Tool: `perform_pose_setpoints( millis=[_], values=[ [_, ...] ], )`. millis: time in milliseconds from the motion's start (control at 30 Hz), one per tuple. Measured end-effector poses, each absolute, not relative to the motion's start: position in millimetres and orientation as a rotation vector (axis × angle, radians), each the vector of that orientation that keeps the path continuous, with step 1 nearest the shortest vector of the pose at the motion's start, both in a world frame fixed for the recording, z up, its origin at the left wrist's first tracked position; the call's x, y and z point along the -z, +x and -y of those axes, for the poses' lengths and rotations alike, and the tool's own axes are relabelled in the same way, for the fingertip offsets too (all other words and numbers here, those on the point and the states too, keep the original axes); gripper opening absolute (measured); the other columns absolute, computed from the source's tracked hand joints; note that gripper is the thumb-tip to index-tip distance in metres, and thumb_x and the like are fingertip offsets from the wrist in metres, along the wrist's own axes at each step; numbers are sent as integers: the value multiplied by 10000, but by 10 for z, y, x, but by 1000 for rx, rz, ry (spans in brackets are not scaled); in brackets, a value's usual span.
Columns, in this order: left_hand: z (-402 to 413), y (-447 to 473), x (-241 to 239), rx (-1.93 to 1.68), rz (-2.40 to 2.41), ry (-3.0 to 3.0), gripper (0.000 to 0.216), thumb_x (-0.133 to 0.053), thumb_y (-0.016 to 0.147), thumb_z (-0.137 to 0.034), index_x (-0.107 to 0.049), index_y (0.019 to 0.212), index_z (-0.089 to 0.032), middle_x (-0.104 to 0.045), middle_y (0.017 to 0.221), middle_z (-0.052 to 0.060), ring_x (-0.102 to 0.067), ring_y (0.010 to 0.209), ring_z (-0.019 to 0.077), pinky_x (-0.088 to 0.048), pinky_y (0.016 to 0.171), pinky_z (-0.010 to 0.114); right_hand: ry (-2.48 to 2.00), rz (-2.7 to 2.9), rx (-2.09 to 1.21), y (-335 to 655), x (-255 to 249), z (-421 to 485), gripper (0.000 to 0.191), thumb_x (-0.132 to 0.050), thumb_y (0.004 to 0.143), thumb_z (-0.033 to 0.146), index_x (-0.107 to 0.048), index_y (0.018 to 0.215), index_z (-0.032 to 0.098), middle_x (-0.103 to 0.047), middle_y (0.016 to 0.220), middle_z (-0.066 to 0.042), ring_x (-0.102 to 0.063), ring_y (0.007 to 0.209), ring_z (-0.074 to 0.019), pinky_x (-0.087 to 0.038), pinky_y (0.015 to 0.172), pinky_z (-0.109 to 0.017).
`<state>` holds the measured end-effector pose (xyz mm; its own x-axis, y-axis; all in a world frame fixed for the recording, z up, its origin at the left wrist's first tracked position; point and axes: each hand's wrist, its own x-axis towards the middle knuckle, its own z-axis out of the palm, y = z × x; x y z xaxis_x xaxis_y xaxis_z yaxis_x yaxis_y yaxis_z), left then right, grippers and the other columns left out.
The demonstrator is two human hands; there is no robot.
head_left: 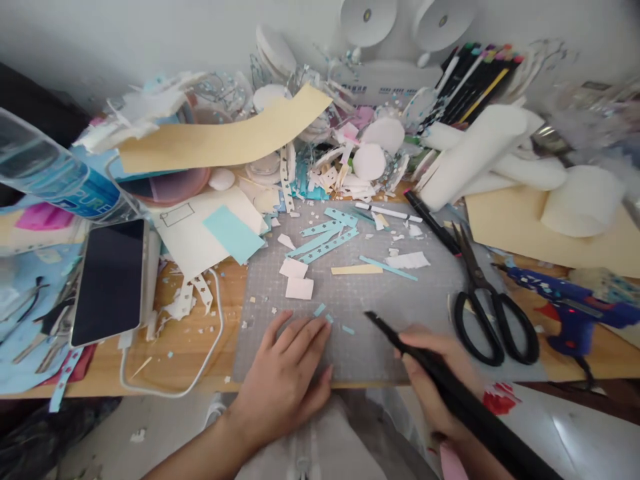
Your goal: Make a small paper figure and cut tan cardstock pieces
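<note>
My left hand [287, 370] lies flat on the grey cutting mat [270, 333], fingers stretched out. Its fingertips are close to small light-blue paper scraps [320, 309]. A long black craft knife [440, 377] is gripped in my right hand [440, 367], its narrow dark tip pointing left above the mat; the tip is slightly blurred. Beyond my hands lie blue paper strips with star cut-outs [330, 245], two pale pink paper pieces [299, 288] and a thin yellow strip [357, 270]. Black-handled scissors [480, 287] rest right of the mat's middle.
A blue glue gun [575, 307] lies at the right. To the left are a phone [109, 280], its white cable [217, 333] and a tilted water bottle [65, 173]. Behind sit a curved yellow paper strip [220, 143], white rolls [475, 157] and markers [480, 80].
</note>
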<state>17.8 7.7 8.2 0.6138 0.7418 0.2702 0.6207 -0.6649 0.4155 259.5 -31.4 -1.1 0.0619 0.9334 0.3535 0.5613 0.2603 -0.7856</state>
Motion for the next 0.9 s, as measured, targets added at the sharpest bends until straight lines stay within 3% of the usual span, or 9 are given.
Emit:
perform_pose_setpoints(
  millis=[200,400,600,767,833,900],
  values=[
    [-71,37,-153,-898,-1036,2323,341,-532,924,-95,-593,1252,-160,-648,1244,124,-600,1173,201,-496,997,352,-1548,1830,-174,2891,-130,-114,237,-546,903,210,-607,1125,261,-663,964,-61,-650,869,-268,-533,811,-421],
    [-58,-85,-275,-1120,-1131,1954,123,-569,918,-104,-636,926,-207,-669,864,28,-655,822,154,-552,738,275,-1743,2048,-30,3054,-170,-606,376,-445,886,121,-600,1212,225,-617,1031,-105,-594,1034,-327,-504,844,-446],
    [-154,-174,-277,-1194,-1167,1572,83,-637,911,-247,-671,856,-195,-676,824,39,-636,795,164,-541,720,287,-1804,2066,94,3098,-76,-865,444,-397,825,16,-655,1163,146,-621,1012,-164,-607,975,-342,-524,832,-486],
    [-159,-220,-311,-1129,-971,1428,229,-519,991,-383,-618,913,-192,-666,693,7,-621,552,115,-534,528,235,-1661,1960,149,2858,-275,-548,453,-407,884,59,-581,1287,171,-564,1281,-171,-553,1213,-326,-462,1038,-518],
    [-141,-145,-350,-1015,-797,1409,389,-486,972,-534,-626,843,-194,-655,591,0,-587,416,113,-495,407,226,-1408,1836,-27,2599,-387,-301,397,-433,925,100,-597,1265,222,-592,1288,-136,-559,1236,-298,-434,1086,-518],
    [-135,-17,-402,-794,-527,1413,532,-482,901,-690,-650,777,-200,-691,596,30,-635,420,147,-520,393,249,-1230,1717,-412,2280,-461,-56,354,-438,965,144,-603,1253,267,-611,1318,-98,-569,1257,-271,-472,1074,-478]
  ],
)
